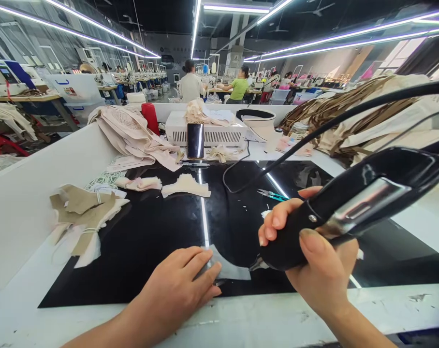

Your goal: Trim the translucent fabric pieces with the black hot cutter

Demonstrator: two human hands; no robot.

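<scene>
My left hand [186, 282] lies with its fingers stretched out, pressing a small pale grey cut fabric piece [232, 267] onto the glossy black board [139, 251]. Part of the piece is hidden beneath the fingers. My right hand [324, 261] is wrapped round a black corded handheld cutter [350, 208] with a silver lever on its side. Its pointed metal tip is at the right end of the fabric piece; whether the two touch I cannot tell. Teal-handled thread snips [273, 195] lie on the board behind the cutter.
A cream cut piece [186, 186] lies farther back on the board, with tied olive and white pieces [91, 212] at left. Behind stand a phone [195, 141] and a vented white box [170, 128]. The cutter's black cable [295, 150] arches across the right. Fabric heaps flank both sides; people sit beyond.
</scene>
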